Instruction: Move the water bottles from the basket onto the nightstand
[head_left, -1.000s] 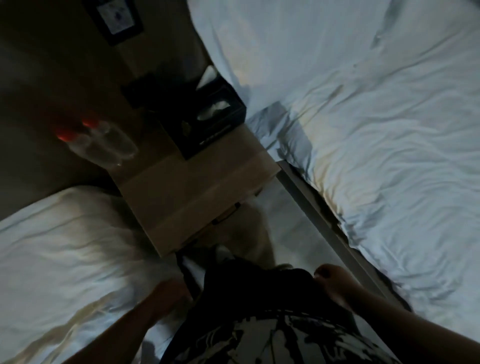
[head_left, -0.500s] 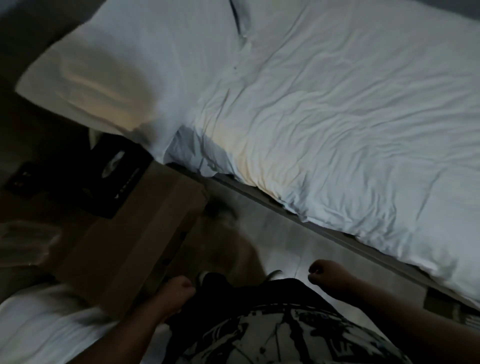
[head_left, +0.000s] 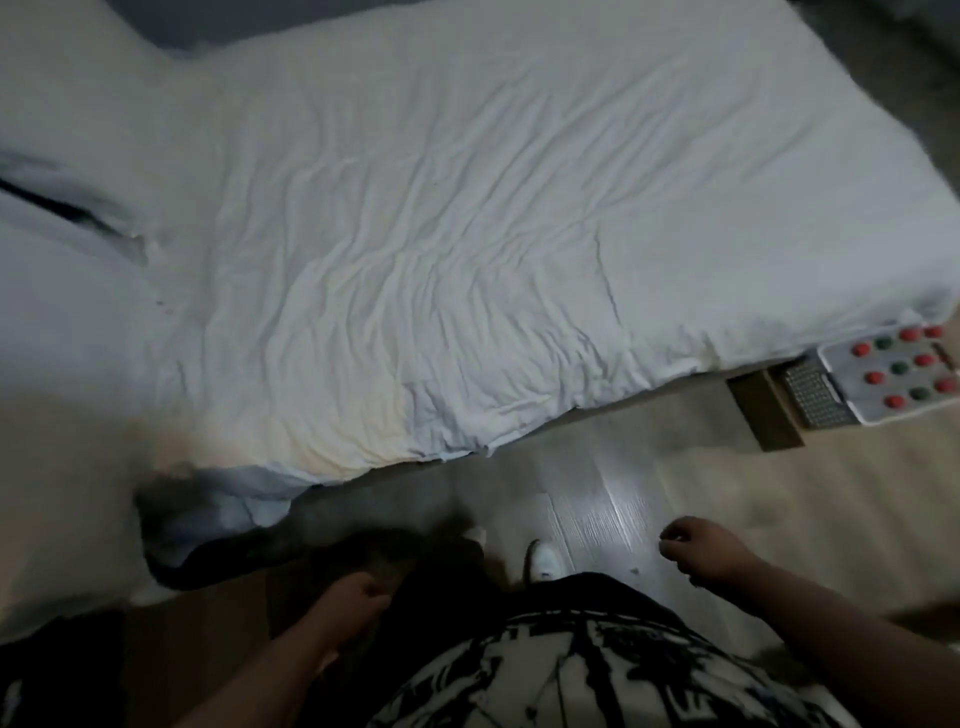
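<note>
Water bottles (head_left: 903, 369), caps up, stand packed in the basket (head_left: 883, 417) just beside the bed (head_left: 467, 234) corner, well apart from the left hand (head_left: 358, 592) and right hand (head_left: 701, 551), both loosely curled and empty, probably freed for fetching more; the nightstand is unseen.

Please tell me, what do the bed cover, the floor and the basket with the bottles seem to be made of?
Bed cover: white woven cloth, matte, probably cotton; it shows many fine creases.
Floor: wood-look planks, smooth and glossy, perhaps laminate; seams and a light streak show.
Basket: white rim, likely plastic, with a grey mesh side; too blurred to be sure.
</note>
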